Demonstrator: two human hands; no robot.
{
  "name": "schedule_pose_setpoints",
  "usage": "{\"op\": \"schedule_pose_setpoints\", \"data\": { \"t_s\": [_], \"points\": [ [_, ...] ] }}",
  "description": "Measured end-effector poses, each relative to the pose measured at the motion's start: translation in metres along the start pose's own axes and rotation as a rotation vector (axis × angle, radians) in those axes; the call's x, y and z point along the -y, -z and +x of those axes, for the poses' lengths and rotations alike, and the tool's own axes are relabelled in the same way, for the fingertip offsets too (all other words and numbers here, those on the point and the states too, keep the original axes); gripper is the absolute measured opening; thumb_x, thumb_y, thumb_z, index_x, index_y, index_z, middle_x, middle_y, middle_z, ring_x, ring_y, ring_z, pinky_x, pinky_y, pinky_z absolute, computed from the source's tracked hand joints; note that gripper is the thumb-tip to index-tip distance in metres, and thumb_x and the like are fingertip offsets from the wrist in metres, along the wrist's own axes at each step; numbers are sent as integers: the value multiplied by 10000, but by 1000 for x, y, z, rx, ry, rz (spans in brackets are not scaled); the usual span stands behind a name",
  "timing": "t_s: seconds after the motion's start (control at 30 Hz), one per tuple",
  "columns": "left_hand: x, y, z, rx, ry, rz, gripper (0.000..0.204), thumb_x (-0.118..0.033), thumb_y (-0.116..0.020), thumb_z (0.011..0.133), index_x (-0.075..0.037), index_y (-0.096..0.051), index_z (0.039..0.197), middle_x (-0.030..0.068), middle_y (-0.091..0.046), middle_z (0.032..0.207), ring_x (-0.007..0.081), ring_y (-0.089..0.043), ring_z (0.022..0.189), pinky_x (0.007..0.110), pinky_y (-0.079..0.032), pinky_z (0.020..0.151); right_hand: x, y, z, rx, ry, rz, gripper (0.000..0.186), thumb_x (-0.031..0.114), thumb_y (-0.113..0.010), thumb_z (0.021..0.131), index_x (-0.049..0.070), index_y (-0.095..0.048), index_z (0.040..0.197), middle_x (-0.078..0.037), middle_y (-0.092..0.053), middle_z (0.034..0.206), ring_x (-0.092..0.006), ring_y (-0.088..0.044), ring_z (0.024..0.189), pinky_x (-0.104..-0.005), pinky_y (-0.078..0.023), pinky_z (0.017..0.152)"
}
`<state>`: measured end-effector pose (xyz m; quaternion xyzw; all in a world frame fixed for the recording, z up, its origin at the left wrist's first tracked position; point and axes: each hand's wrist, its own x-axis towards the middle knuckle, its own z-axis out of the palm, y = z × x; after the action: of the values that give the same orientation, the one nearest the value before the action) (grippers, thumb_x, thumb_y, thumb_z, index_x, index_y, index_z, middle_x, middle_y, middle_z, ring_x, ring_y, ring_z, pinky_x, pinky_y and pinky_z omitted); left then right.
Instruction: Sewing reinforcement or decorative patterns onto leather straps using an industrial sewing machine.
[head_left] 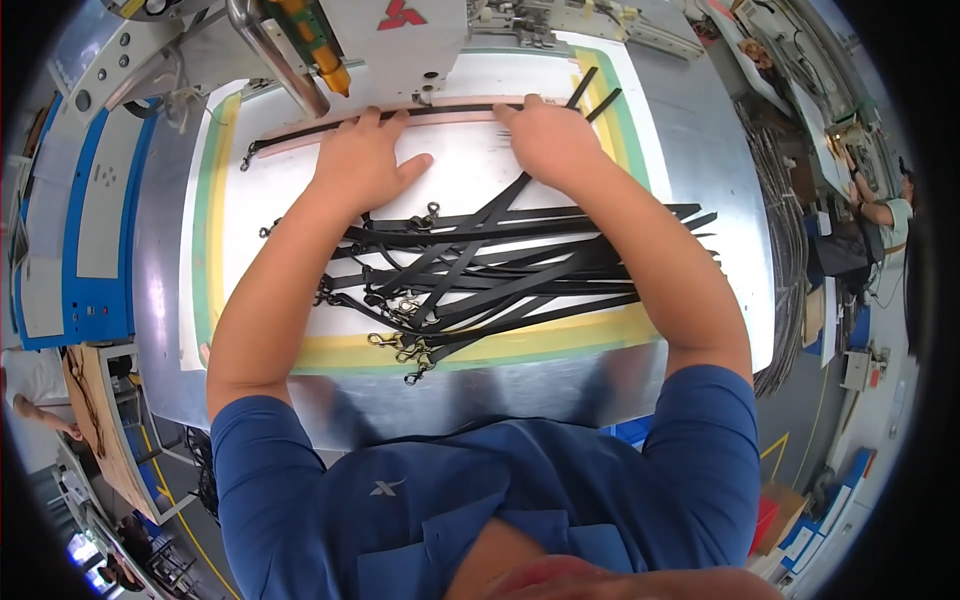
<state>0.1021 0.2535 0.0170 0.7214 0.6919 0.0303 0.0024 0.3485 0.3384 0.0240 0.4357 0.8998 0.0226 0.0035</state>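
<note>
A long black strap [455,112] with a metal clip [248,155] at its left end lies along a narrow pink strip [290,146] under the machine head. My left hand [362,160] rests on the left part of that strap, fingers forward and thumb spread aside. Toward the strap's right end, my right hand [552,142] presses on it with thumb and forefinger; its other fingers look curled and are largely hidden. Two black strap ends [603,104] stick out beyond this hand. Between my forearms lies a heap of black straps [500,275], with several metal snap hooks [410,345] toward its left.
A white sewing-type machine [400,50] with an orange-tipped part [335,80] stands close ahead of my hands. The white work sheet [270,190] is edged with yellow and green tape [345,352] on a metal table [160,250]. A blue control box [105,230] stands left; another person [885,215] is far right.
</note>
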Motion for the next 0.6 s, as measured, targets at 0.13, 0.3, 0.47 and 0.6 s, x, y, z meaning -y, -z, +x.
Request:
{"op": "schedule_pose_setpoints", "data": {
  "t_s": [0.13, 0.3, 0.47, 0.6],
  "points": [
    [-8, 7, 1, 64, 46, 36, 682, -542, -672, 935, -161, -582, 1493, 226, -594, 1385, 418, -629, 1227, 492, -500, 1060, -24, 6, -12, 51, -36, 10, 432, 86, -554, 967, 94, -650, 1388, -209, -677, 1172, -375, -733, 1050, -473, -607, 885],
    [-7, 5, 2, 46, 66, 24, 681, -549, -676, 933, -148, -598, 1478, 225, -603, 1380, 431, -632, 1223, 493, -506, 1053, -46, 4, -21, 74, -82, 4, 455, 81, -538, 980, 115, -634, 1424, -204, -673, 1184, -372, -724, 1064, -461, -602, 890],
    [-3, -5, 14, 56, 44, -31, 677, -593, -633, 955, -180, -591, 1491, 225, -590, 1421, 414, -616, 1276, 520, -498, 1069, -45, 1, -19, 71, -52, 10, 457, 79, -533, 983, 99, -627, 1430, -202, -670, 1191, -372, -723, 1061, -461, -602, 891],
    [-23, 0, 15, 100, 68, -7, 728, -618, -639, 942, -135, -592, 1485, 228, -597, 1405, 403, -629, 1257, 508, -507, 1062, -41, -2, -18, 69, -58, 17, 487, 111, -549, 964, 143, -627, 1444, -188, -665, 1223, -363, -717, 1084, -473, -590, 906]
  ]
}}
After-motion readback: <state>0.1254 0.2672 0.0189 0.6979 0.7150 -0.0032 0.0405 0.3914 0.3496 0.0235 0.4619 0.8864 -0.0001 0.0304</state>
